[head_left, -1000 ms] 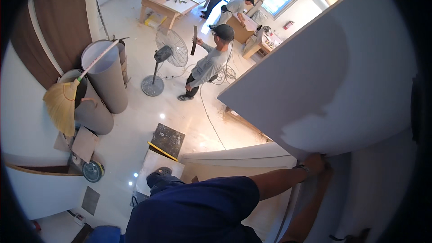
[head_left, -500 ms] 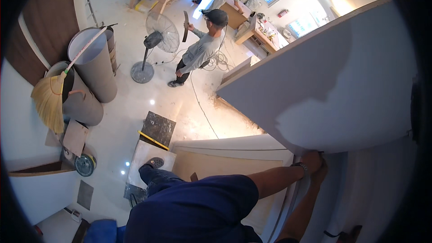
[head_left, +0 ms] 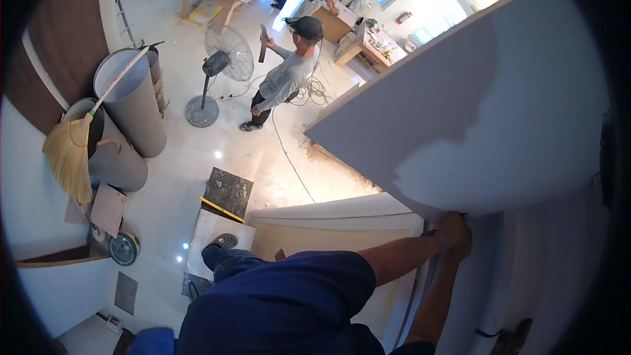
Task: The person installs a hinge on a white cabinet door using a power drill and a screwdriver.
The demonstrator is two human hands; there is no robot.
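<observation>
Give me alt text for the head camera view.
A person's bare left hand and right hand are close together at the lower edge of a large, flat, pale grey panel. Beyond, a co-worker in a grey long-sleeved top stands beside a grey pedestal fan, holding a curved dark strip.
</observation>
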